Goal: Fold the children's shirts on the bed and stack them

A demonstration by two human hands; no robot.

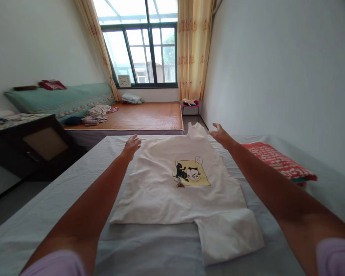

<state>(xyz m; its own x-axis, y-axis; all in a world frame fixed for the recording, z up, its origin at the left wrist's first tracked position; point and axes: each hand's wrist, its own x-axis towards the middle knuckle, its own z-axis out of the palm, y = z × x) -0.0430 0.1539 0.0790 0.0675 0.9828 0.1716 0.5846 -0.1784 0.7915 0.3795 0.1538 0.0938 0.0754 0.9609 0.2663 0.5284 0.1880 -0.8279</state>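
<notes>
A grey-sheeted bed (60, 199) is stretching out beneath both arms, reaching from the near edge of the view to just past the hands. Lying flat on it, between the two forearms, is a white T-shirt (172, 191) with a yellow cartoon print (190, 174) facing up; one sleeve is sticking out on the near side, toward the right arm, and the far end of the shirt is lying between the two hands. The left hand (131, 146) is reaching to the far left corner of the shirt, its fingers curling loosely downward with small gaps between them, and it is sitting right at the cloth's edge; whether it is actually pinching the fabric cannot be told from here. The right hand (220, 135) is hovering just beside the shirt's far right corner, fingers spreading apart and thumb sticking out, gripping nothing, with the raised tip of cloth just to its left. A red patterned cloth (278, 163) is lying on the bed outside the right forearm, well apart from the shirt. Beyond both hands a second bed with a woven mat (149, 115) is sitting under the window (145, 53).
</notes>
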